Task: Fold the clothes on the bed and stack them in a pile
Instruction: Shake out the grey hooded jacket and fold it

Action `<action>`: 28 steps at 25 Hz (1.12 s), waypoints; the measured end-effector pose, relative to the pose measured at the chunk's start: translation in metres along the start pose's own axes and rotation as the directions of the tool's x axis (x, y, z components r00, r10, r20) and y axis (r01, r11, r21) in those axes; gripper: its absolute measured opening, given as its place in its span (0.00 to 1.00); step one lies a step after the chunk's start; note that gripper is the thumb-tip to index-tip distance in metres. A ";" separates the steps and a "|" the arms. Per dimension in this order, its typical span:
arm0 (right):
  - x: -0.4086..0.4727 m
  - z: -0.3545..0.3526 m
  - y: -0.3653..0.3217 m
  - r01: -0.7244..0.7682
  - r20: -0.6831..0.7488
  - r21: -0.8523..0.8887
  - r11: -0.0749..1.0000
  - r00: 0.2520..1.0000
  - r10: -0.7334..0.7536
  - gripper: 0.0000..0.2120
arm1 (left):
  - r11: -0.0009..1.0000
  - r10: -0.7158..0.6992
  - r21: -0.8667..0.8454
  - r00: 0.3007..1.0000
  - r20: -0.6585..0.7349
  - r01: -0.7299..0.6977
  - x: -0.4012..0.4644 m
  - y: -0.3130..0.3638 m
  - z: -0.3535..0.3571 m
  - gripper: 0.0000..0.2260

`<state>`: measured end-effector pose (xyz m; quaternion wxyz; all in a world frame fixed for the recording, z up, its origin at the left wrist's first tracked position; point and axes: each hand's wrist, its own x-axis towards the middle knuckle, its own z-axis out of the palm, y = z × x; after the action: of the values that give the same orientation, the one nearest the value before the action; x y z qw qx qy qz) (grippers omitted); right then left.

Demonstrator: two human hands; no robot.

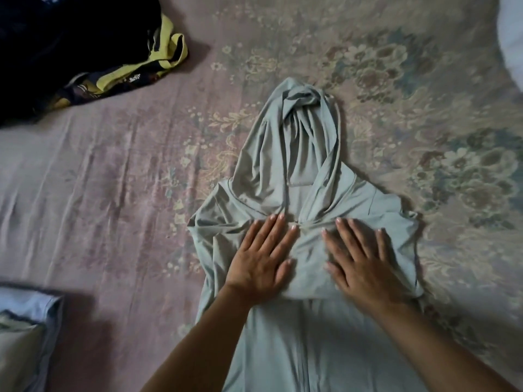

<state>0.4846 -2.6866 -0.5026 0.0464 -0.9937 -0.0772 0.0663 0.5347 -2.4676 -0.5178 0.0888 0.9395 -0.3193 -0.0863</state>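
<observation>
A pale grey-green hooded garment lies flat on the bed, hood pointing away from me, its sleeves folded in over the chest. My left hand rests palm down on the folded cloth left of centre, fingers spread. To its right, my right hand presses flat on the same fold, fingers apart too. Neither hand grips the fabric. The garment's lower part runs out of view under my forearms.
The bed has a pink floral sheet. A dark heap of clothes with yellow trim lies at the far left. A light folded cloth sits at the near left edge. Something white shows at the far right.
</observation>
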 end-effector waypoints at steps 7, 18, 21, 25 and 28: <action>0.263 -0.069 0.047 -0.273 0.086 0.248 0.930 0.962 0.259 0.30 | 0.998 0.054 -0.026 0.993 -0.103 -0.057 0.008 -0.002 0.011 0.27; 0.292 -0.085 0.040 -0.078 -0.046 0.492 0.867 0.992 0.115 0.11 | 0.999 0.050 -0.017 0.994 -0.100 -0.052 0.012 -0.006 0.011 0.28; 0.255 -0.116 0.032 -0.071 -0.031 0.557 0.827 0.994 0.106 0.11 | 0.999 0.025 0.040 0.997 -0.077 -0.021 0.009 -0.005 0.009 0.27; 0.173 -0.137 0.011 -0.084 -0.070 0.670 0.737 0.982 0.176 0.06 | 0.976 -0.215 0.018 0.975 -0.053 0.216 -0.013 0.020 -0.027 0.28; 0.085 -0.125 -0.012 0.037 -0.167 0.643 0.765 0.982 0.093 0.08 | 0.790 -0.569 -0.319 0.820 -0.062 0.524 -0.030 0.021 -0.070 0.32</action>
<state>0.5832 -2.6710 -0.3883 0.3899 -0.9203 -0.0300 -0.0051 0.5147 -2.4575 -0.4421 0.2199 0.9721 -0.0095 -0.0806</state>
